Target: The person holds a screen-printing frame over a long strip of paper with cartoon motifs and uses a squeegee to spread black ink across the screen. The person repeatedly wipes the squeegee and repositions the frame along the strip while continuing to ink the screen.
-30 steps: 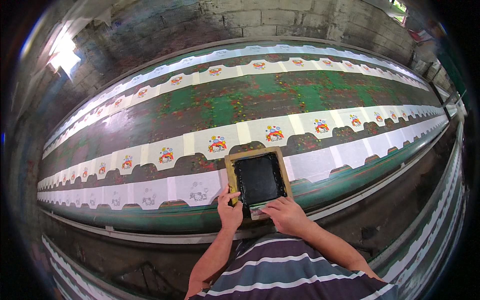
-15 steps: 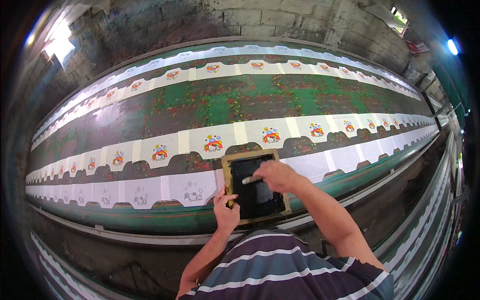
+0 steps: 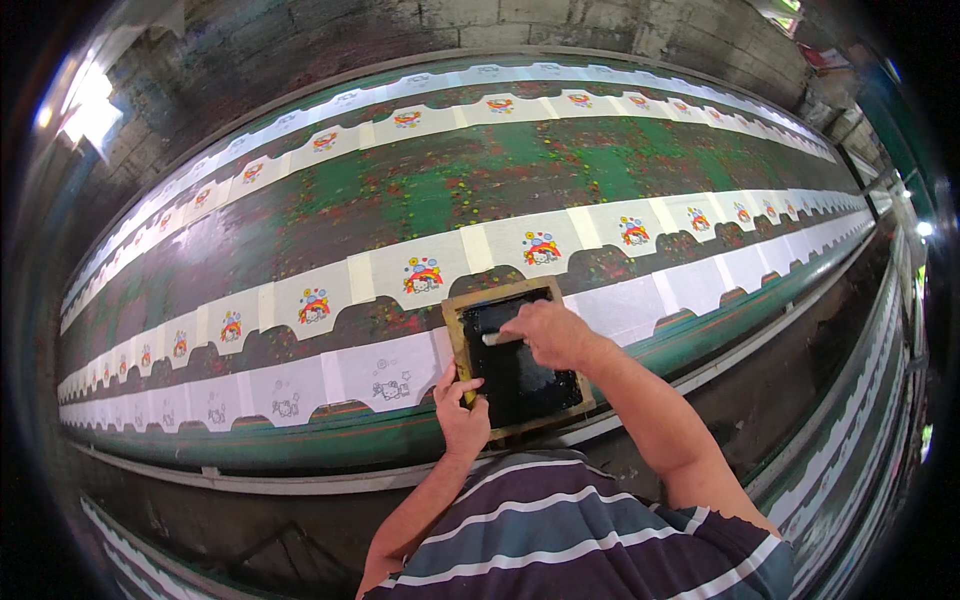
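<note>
A wooden-framed printing screen (image 3: 500,294), its mesh (image 3: 525,388) covered in wet black ink, lies on the white fabric strip along the table's near side. My left hand (image 3: 463,412) grips the frame's left edge, thumb over the rim. Inside the frame, toward its far end, my right hand (image 3: 548,336) is closed around a squeegee (image 3: 494,339); only a pale end of it shows, the rest being hidden by my fingers. Just left of the screen, a fabric piece (image 3: 392,383) carries a black outline print of a cartoon cat with small shapes above it.
Beyond the screen runs a row of pieces with coloured rainbow prints (image 3: 423,275). Farther off come a stained green tabletop (image 3: 430,205), more printed rows and a block wall (image 3: 500,36). A pale rail (image 3: 330,484) borders the near edge. Another table with strips (image 3: 850,500) stands lower right.
The view has tilted a little, so the table sits differently in the picture. The squeegee and my right hand have shifted slightly within the frame; my left hand keeps its grip.
</note>
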Motion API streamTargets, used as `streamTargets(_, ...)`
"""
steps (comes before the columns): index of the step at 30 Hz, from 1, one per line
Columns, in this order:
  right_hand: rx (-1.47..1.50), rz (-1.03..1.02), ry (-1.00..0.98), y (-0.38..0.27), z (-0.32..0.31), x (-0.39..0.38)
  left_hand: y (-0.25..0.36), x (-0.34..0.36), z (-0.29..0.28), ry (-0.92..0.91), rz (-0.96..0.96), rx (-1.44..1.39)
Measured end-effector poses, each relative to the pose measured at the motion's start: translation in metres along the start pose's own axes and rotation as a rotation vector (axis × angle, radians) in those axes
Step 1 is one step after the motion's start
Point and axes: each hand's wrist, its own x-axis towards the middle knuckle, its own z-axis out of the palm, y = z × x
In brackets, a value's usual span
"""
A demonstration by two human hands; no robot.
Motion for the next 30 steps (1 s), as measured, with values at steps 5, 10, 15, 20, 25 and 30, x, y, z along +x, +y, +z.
streamTargets(5,-0.029,-0.063,0.062,-0.033,0.013,-0.054,-0.003,-0.001,0.002,0.026,0.003,-0.006)
streamTargets(10,-0.002,-0.038,0.035,-0.073,0.023,-0.104,-0.004,-0.002,0.001,0.014,0.000,0.012)
streamTargets(15,0.023,-0.022,0.114,-0.083,0.025,-0.120,-0.002,0.000,0.002,0.023,-0.015,0.020)
streamTargets(20,0.158,-0.002,0.273,-0.071,0.030,-0.136,0.006,0.002,0.005,0.054,0.061,0.056)
streamTargets(25,0.210,0.041,0.364,-0.048,0.022,-0.162,0.025,-0.001,0.029,0.087,0.194,0.052)
streamTargets(30,0.200,0.069,0.410,-0.003,0.005,-0.202,0.050,-0.009,0.094,0.084,0.186,0.011)
